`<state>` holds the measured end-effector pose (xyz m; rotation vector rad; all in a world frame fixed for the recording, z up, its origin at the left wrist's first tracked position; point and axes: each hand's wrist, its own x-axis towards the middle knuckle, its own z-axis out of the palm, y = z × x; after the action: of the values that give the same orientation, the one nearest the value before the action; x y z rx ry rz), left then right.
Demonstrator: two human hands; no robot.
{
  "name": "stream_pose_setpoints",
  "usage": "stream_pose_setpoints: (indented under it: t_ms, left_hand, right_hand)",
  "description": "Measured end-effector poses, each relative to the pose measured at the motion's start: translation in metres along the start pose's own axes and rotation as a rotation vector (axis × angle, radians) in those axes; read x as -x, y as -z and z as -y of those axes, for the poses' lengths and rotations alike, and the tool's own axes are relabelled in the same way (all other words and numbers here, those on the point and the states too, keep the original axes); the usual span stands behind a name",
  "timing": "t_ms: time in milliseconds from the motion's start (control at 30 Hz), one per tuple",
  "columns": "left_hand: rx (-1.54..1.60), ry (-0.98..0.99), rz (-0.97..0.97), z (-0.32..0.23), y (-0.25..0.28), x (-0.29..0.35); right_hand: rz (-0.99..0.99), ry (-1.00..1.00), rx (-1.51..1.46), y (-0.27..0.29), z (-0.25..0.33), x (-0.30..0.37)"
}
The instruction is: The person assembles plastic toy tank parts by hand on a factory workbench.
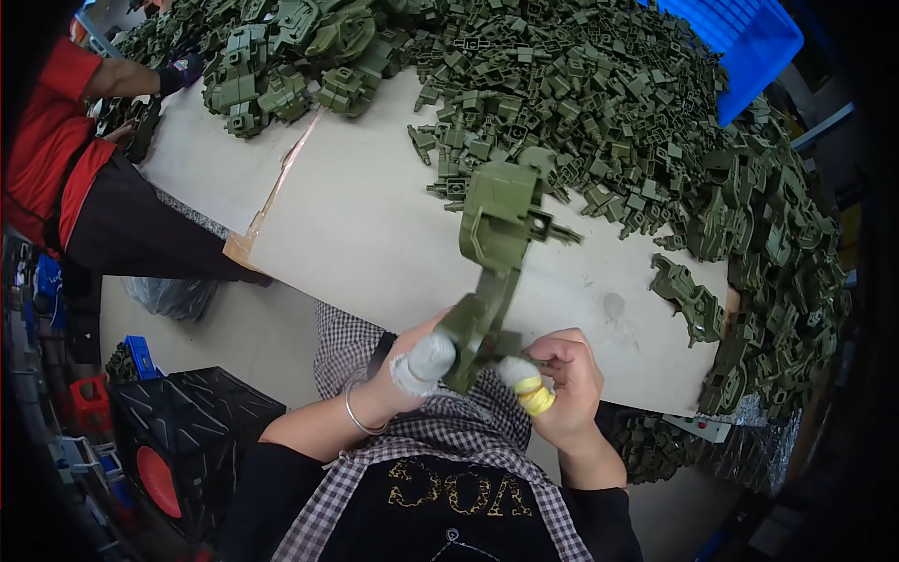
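Observation:
A long olive-green moulded plastic part (501,201), which looks like a piece of a toy vehicle, is held tilted over the table's near edge. My left hand (407,365) is closed round its near end, the thumb wrapped in white tape. On the other side of that end, my right hand (571,384) has its fingers curled, with white and yellow tape on the thumb. Its fingertips meet a green edge beside the part; whether that is a separate small piece I cannot tell. A short peg sticks out from the part's far right side.
A large heap of small green plastic pieces (571,94) covers the table's far side. Larger green parts (281,56) are piled far left, others (777,253) at right. A blue crate (763,56) stands far right. A co-worker in red (56,159) works at left, beside black crates (192,440).

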<state>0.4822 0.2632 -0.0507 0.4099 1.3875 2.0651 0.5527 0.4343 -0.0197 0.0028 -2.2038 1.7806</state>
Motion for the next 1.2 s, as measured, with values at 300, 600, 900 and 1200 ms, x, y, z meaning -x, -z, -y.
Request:
stream_pose_setpoints:
  t_ms: [300,600,900,1200]
  left_hand:
    - [-0.669,-0.529,0.182,-0.017,-0.019,-0.006]
    - [-0.492,-0.596,0.063,-0.007,-0.031,-0.010]
    - [-0.396,-0.607,-0.057,-0.001,-0.029,-0.007]
    - [-0.246,-0.444,-0.061,0.005,-0.023,-0.020]
  right_hand:
    - [0.403,-0.314,-0.461,0.009,-0.046,0.018]
    - [0.163,-0.563,-0.807,-0.033,-0.043,0.027]
    - [0.157,-0.274,-0.556,-0.044,-0.032,0.015]
    - [-0.069,-0.289,-0.692,-0.041,-0.033,0.002]
